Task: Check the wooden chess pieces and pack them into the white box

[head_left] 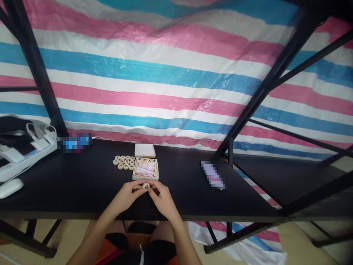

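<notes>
Between my two hands is a round Chinese chess piece [146, 187] with a dark character facing me. My left hand [131, 191] pinches it from the left side, and my right hand [159, 191] closes on it from the right. Just beyond my fingers lies a white open box [157, 177], holding more chess pieces and a folded paper [145, 168] with red lines. To the box's left, several chess pieces [124, 162] lie in rows on the black table. Behind the box rests its white lid [145, 150].
A blurred phone-like object [213, 175] lies on the black table [182, 195] at right. Another blurred device [74, 142] is at the back left. White chargers on a power strip [33, 156] and a white mouse [11, 188] occupy the left end. Black metal posts [259, 92] frame the table.
</notes>
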### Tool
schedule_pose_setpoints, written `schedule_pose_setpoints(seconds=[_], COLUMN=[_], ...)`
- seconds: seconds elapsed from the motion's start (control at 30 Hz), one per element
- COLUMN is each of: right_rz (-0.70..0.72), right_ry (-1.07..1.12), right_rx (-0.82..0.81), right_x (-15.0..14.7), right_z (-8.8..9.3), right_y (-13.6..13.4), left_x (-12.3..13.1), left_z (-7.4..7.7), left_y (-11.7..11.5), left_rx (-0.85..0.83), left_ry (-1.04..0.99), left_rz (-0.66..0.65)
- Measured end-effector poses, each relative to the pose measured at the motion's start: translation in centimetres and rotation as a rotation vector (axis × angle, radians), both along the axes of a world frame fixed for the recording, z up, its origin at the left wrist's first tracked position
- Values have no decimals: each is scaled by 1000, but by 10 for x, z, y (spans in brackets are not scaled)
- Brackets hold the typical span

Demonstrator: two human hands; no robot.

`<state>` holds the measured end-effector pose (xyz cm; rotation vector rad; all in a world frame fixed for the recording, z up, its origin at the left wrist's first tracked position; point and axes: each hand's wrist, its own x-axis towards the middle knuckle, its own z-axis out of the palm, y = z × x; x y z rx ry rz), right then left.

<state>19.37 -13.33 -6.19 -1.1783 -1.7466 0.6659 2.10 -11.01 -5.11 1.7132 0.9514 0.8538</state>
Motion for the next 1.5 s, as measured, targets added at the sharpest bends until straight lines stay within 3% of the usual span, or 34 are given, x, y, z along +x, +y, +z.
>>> schedule_pose_setpoints(seconds=[0.37,0.8,1.27,1.5], right_rz=[-10,-33,7,-1], right_ry=[12,26,48,62], right_rx=[-7,-6,-60,-69], right_x=[-1,-1,-3,-3], right_z=[3,1,5,7], right_y=[-1,0,-2,-3], left_x=[0,1,-1,-1], left_z=[3,0,-7,-11], left_y=[0,0,0,3], left_rx=[4,162,-10,-8], left_ry=[-35,65,-47,-86], left_rz=[-51,98,79,107])
